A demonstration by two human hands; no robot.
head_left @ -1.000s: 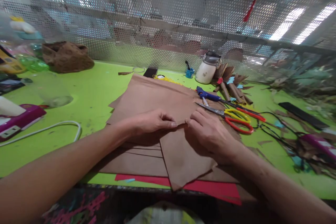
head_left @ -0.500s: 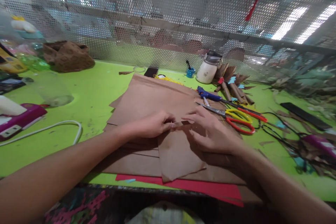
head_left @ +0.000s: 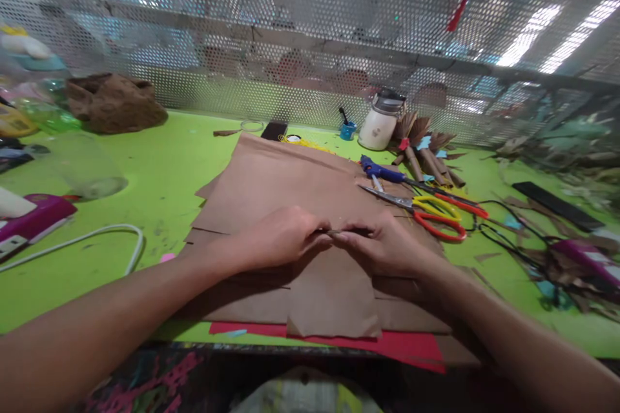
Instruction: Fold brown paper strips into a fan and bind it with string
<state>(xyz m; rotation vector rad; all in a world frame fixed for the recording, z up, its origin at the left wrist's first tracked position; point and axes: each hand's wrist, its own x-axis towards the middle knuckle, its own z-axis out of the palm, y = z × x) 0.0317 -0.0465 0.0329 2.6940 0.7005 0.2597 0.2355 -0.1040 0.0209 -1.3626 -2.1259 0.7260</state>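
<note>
Brown paper piece, loose and roughly rectangular, lying over the near middle of the paper stack, its lower end reaching past the stack's near edge. Left hand: fingers curled in, thumb and fingertips pinched on the piece's upper edge. Right hand: thumb and forefinger likewise pinched on that edge, tips almost meeting the left's. Whether the edge is folded or rolled there, cannot tell; fingers cover most of it. Handling, by my judgement: very light, thin but with some body, dry and not slippery, quick to take a crease, apt to tear if tugged sideways. Best hold is the upper edge, thumbs near, fingertips behind, pinches close together so the strip between cannot buckle; lower corners, slightly curled, look a poorer grip. Outward: red sheet showing from under the stack's near edge. Scissors with blades over the stack's right side, handles beyond it. Blue glue gun at the stack's far right corner. White jar beyond that corner, tied brown paper bundles right of the jar. White cable left of the stack.
</note>
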